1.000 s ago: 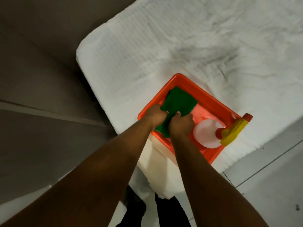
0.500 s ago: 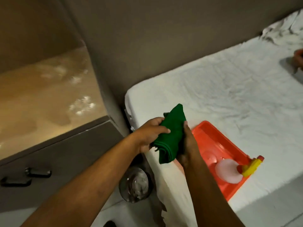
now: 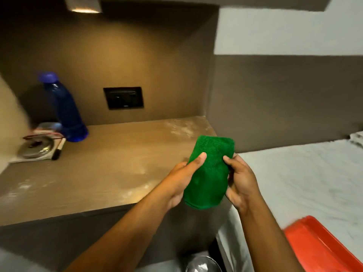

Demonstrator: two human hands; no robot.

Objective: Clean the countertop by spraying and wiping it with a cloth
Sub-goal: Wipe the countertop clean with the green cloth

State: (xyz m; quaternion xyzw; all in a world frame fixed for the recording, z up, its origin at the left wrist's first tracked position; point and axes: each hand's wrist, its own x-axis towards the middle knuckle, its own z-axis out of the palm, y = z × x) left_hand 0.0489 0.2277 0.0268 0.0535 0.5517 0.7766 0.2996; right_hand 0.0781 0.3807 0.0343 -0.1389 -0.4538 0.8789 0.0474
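A folded green cloth [image 3: 209,173] is held upright between both hands, above the front right corner of the brown countertop [image 3: 98,173]. My left hand [image 3: 182,179] grips its left edge with the thumb pressed on the front. My right hand [image 3: 240,181] grips its right edge. The countertop carries pale whitish smears near the back right and along the front. The spray bottle is out of view.
A blue bottle [image 3: 64,108] stands at the back left beside a metal lid [image 3: 36,148] and a black marker [image 3: 58,149]. A black wall socket [image 3: 123,98] sits on the back wall. Right: a white bed [image 3: 304,173] with an orange tray [image 3: 322,246]. A steel pot [image 3: 202,264] sits on the floor.
The view has swung up and left from the bed to the countertop. Both hands lifted the green cloth out of the orange tray and carried it toward the countertop; the spray bottle left the view.
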